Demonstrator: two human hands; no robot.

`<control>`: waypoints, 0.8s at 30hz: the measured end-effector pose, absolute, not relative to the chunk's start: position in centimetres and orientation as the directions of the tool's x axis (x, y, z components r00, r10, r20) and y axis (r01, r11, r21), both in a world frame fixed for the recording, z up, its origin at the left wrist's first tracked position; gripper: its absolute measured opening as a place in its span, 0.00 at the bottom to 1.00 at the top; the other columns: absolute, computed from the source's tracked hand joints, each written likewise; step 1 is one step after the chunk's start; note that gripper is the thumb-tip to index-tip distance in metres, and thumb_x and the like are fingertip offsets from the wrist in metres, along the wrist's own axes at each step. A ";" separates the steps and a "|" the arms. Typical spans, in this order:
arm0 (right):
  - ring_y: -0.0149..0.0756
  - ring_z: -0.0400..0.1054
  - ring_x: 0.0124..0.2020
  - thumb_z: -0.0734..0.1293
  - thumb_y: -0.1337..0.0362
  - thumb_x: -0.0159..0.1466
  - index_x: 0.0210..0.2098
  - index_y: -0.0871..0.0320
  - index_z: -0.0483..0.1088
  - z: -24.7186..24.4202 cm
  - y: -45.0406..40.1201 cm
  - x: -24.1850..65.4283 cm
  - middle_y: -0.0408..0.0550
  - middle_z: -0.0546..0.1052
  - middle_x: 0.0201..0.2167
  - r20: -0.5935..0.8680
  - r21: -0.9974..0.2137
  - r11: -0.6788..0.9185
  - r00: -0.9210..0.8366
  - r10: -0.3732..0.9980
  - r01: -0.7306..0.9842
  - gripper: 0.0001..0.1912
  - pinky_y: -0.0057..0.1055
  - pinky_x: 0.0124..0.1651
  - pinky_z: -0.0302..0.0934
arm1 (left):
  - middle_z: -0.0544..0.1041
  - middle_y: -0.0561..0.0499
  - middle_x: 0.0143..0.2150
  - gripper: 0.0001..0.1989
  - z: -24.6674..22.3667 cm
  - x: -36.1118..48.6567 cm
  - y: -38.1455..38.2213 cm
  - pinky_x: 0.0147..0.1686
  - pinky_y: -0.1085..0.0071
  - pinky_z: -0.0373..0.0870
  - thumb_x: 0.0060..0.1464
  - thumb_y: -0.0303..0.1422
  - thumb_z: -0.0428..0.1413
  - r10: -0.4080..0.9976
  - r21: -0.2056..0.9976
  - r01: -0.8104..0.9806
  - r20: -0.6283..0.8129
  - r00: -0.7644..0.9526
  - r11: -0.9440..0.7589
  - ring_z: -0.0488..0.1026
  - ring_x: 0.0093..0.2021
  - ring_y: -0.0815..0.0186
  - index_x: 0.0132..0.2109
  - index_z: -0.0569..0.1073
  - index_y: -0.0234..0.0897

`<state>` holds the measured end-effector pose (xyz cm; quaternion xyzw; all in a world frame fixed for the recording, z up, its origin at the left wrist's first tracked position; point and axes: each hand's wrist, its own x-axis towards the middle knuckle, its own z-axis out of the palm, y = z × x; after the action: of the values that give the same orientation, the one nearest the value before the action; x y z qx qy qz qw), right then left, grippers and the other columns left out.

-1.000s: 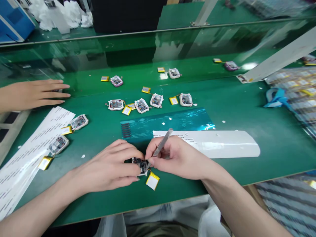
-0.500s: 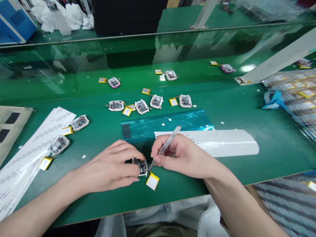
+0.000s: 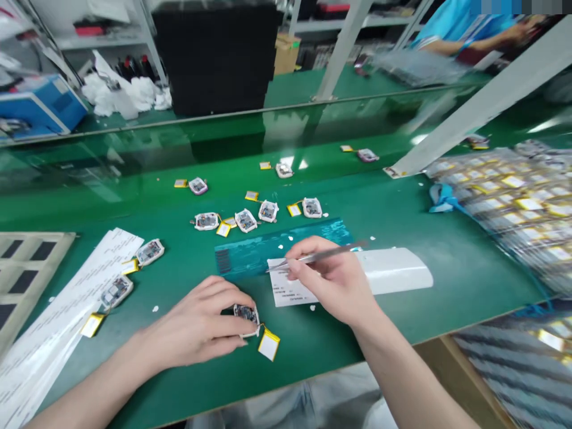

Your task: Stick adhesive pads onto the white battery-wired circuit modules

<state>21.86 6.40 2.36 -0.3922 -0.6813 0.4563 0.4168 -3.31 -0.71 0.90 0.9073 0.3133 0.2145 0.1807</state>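
On the green tabletop [image 3: 402,322], the left hand [image 3: 196,322] curves its fingers [image 3: 226,323] closely around a white-framed circuit module [image 3: 246,317]. A yellow battery [image 3: 269,344] lies at the module's 4 o'clock. Further right, the right hand [image 3: 335,280] pinches tweezers [image 3: 322,255] between its fingers, their tips pointing toward 9 o'clock above a white label sheet [image 3: 290,293].

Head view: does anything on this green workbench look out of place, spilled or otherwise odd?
Small white flecks lie scattered across the green bench mat, several around the teal film sheet. They look like stray bits of peeled material, though they are too small to tell. Nothing else stands out.
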 end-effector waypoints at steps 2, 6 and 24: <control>0.34 0.75 0.27 0.68 0.63 0.66 0.36 0.55 0.76 1.6 5.8 22.6 0.45 0.81 0.31 0.416 -0.855 0.449 -0.176 0.892 0.259 0.04 0.27 0.29 0.69 | 0.78 0.44 0.54 0.13 0.6 -2.8 -1.1 0.54 0.63 0.68 0.60 0.34 0.63 0.710 0.442 0.570 0.276 0.648 -0.693 0.75 0.52 0.58 0.51 0.75 0.39; 0.36 0.79 0.34 0.66 0.70 0.69 0.43 0.52 0.77 -0.6 5.1 23.7 0.45 0.83 0.36 0.668 -0.650 0.637 -0.089 0.739 0.415 0.08 0.29 0.40 0.73 | 0.80 0.42 0.51 0.17 -0.3 -1.6 -1.7 0.51 0.60 0.72 0.58 0.33 0.62 0.752 0.381 0.649 0.290 0.592 -0.658 0.77 0.49 0.56 0.54 0.72 0.38; 0.39 0.81 0.39 0.63 0.72 0.69 0.50 0.55 0.75 -1.0 5.6 22.3 0.51 0.84 0.40 0.817 -0.516 0.812 -0.129 0.562 0.272 0.14 0.31 0.42 0.77 | 0.81 0.39 0.44 0.12 6.2 -15.6 9.7 0.56 0.39 0.68 0.50 0.42 0.57 0.848 0.466 0.868 0.380 -0.371 0.171 0.76 0.53 0.39 0.39 0.74 0.40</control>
<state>22.25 5.62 -0.95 -0.2813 -0.7413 0.1218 0.5971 -15.64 9.68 6.20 0.5608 0.7649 0.3166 -0.0163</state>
